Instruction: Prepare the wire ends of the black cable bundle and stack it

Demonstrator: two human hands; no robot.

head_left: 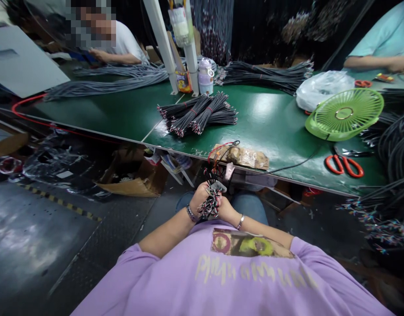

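Close to my body, below the table edge, both hands are closed around one bundle of short black cables with red, white and black stripped wire ends. My left hand grips it from the left and my right hand from the right. A small grey piece shows at the top of the bundle between the hands; I cannot make out what it is. Just beyond, a taped wooden block with red and black leads lies at the table's front edge. Several tied bundles of black cables are piled farther back.
On the green table stand a green fan, orange-handled scissors, a plastic bag and a lilac bottle. Long cables hang over the right edge. Co-workers sit across. A cardboard box is on the floor.
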